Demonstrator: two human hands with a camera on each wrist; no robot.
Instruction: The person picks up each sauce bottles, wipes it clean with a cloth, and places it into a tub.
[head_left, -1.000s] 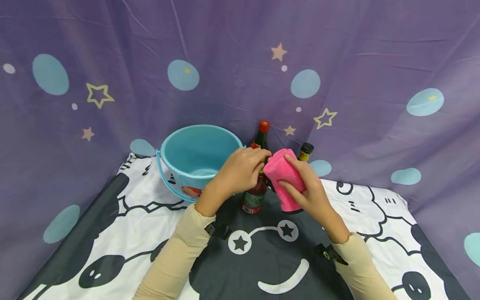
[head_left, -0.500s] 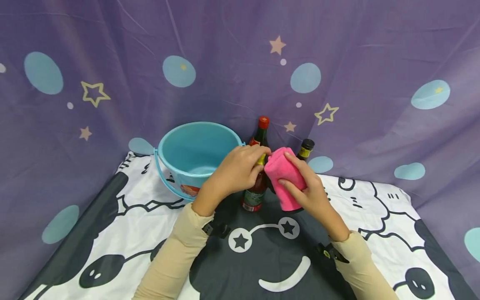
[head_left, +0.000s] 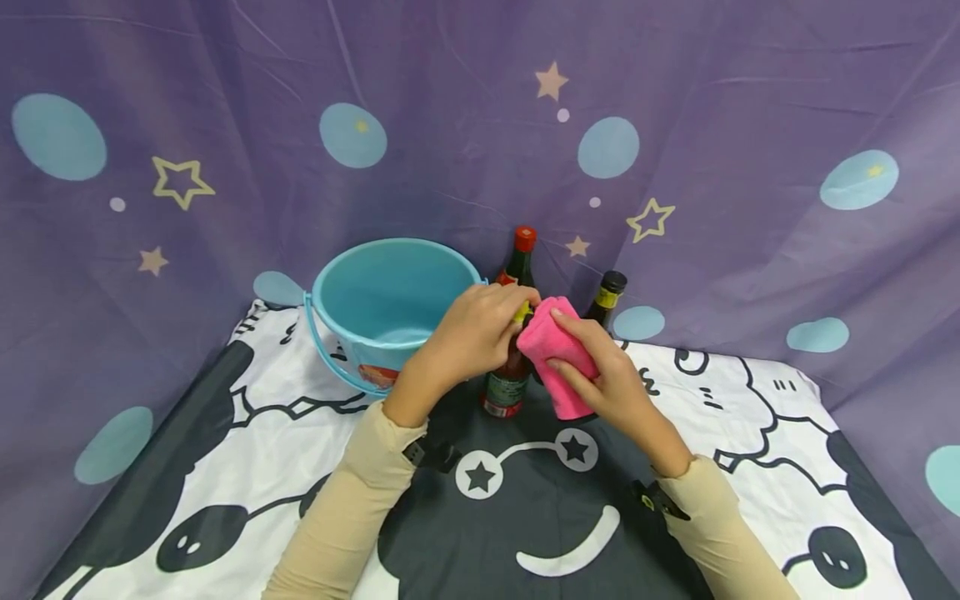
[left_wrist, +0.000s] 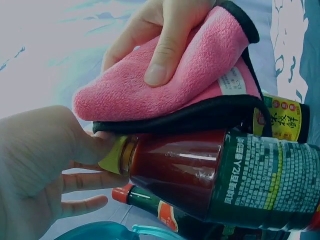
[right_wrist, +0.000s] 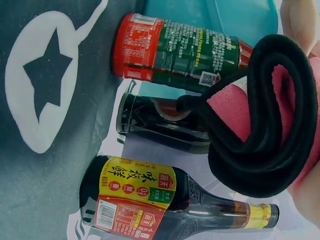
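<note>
The right grip (head_left: 611, 371) holds a folded pink plush cloth (head_left: 549, 343) with black trim, its thumb laid across the pile and the fingers on the far side. A small white label (left_wrist: 231, 84) shows on the fabric, on the side turned toward the bottle beside it. The left grip (head_left: 474, 329), just left of the cloth, pinches the yellow cap (left_wrist: 114, 156) of a clear bottle of red sauce with a green-and-red label (left_wrist: 270, 175). That bottle stands on the surface below the left grip, close beside the cloth; whether the two touch cannot be told.

Beyond the left grip rises a dark green glass bottle with a red cap (head_left: 519, 260), its lower part hidden in the head view by the nearer bottle and the hand. Past the right grip, on its far side, stands a dark glass bottle with a black cap and yellow-and-red label (right_wrist: 137, 185). To the left of the left grip, partly behind it, sits a round light-blue bucket (head_left: 375, 292) with its handle hanging at the outer side. Under both grips spreads the surface (head_left: 487, 542), covered in black-and-white cartoon print; beyond them hangs a purple curtain (head_left: 450, 108) patterned with blue ovals and stars.
</note>
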